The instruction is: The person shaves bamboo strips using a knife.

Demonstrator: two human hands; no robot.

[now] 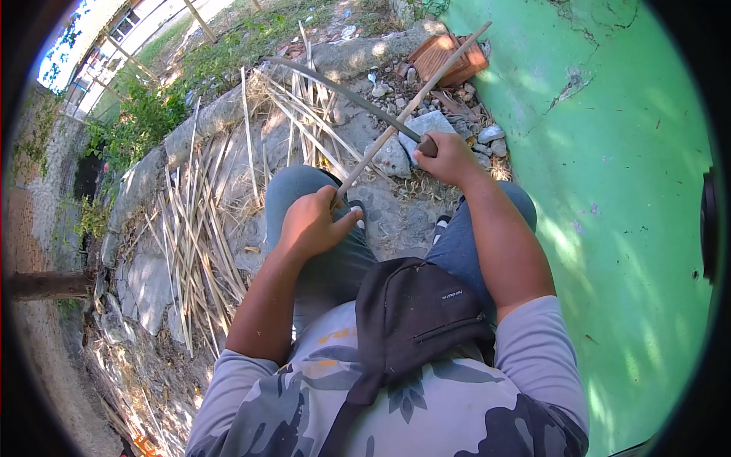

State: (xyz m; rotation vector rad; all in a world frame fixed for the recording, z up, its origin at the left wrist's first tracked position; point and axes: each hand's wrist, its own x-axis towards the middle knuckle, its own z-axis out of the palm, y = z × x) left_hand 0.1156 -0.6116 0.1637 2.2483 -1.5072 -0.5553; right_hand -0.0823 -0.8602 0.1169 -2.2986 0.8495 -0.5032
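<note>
My left hand [311,222] is closed round the near end of a bamboo stick [443,75], above my left knee. The stick slants up and away to the right. In my right hand [454,161] is the short handle of a machete [340,89]. Its long, slightly curved blade points forward and left, crossing the stick just ahead of my right hand. Whether the blade's edge touches the stick I cannot tell.
Many split bamboo strips [190,236] lie in a pile on the left, with more strips [308,114] ahead. Bricks [449,61] and stones [430,126] sit in front. A green wall [609,190] rises close on my right. A black bag [419,308] hangs across my chest.
</note>
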